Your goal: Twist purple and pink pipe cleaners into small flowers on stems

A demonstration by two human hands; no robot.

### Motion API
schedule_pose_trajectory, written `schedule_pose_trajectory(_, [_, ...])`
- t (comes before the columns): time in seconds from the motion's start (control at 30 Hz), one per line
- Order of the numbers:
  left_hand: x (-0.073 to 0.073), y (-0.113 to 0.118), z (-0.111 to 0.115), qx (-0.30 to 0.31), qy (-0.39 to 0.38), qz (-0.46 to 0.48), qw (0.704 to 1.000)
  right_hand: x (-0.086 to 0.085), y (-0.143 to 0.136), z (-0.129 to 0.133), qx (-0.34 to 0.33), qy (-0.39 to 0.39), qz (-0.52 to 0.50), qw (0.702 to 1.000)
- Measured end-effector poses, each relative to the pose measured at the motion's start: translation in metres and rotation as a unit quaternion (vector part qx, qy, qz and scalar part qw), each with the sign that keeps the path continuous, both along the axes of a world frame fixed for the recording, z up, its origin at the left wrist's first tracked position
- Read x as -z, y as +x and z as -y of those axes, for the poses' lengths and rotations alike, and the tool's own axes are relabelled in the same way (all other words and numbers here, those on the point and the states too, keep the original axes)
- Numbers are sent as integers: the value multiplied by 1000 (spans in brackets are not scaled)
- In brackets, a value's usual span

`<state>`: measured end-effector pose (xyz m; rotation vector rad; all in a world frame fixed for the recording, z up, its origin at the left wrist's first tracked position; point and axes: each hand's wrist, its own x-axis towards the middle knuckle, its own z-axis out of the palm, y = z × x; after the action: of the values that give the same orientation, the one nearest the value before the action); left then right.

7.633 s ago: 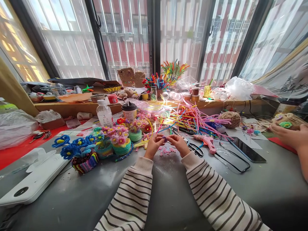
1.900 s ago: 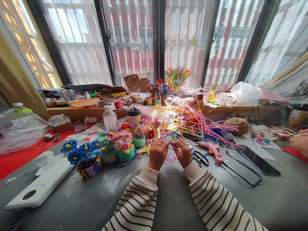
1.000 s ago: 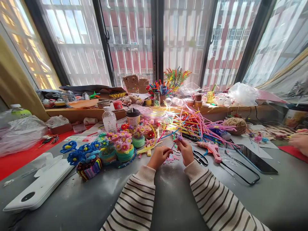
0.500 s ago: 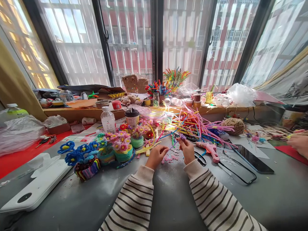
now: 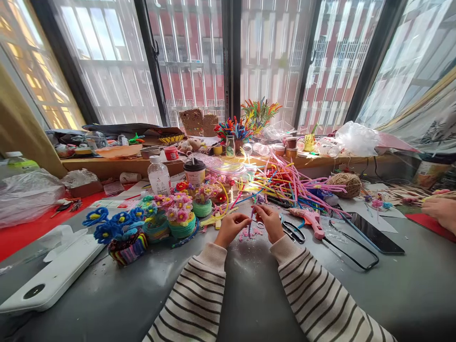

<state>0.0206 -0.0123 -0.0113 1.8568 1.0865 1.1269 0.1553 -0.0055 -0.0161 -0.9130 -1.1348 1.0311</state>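
Note:
A thin purple pipe cleaner (image 5: 250, 230) stands nearly upright between my hands over the grey table. My right hand (image 5: 270, 222) pinches its upper part between thumb and fingertips. From the other side, the closed fingertips of my left hand (image 5: 232, 229) meet it a little lower. Below lie pink fuzz clippings (image 5: 244, 234) and small silver scissors (image 5: 261, 225), partly covered by my right hand. Black-handled scissors (image 5: 295, 232) rest just right of that hand, beside a pink glue gun (image 5: 309, 219).
Pipe-cleaner flower pots, one blue (image 5: 128, 247) and one pink (image 5: 181, 223), stand left. Behind my hands lies a heap of loose pipe cleaners (image 5: 295, 185). A phone (image 5: 374, 232) and the glue gun's cord (image 5: 370, 267) are right. Another person's hand (image 5: 441, 211) shows at the right edge.
The pipe cleaner has turned from slanting between my hands to nearly upright. My right hand has moved slightly left and down, closer to my left hand; the purple curled end no longer shows above it.

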Motion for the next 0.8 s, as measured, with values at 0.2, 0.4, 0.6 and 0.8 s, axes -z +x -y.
schedule_pose_trajectory(0.2, [2,3,0,37,-66,56,996,-3,-5,5,-12,37,76,996])
schedule_pose_trajectory(0.4, [-5,0,0,-47,-59,159,984,-2,-5,8,-69,16,172,983])
schedule_pose_trajectory(0.6, [-5,-4,-3,-107,-30,223,968,3,-10,9,-175,-27,203,963])
schedule_pose_trajectory(0.8, [-5,-4,-5,-133,-20,234,963,7,-10,3,-200,-76,148,966])
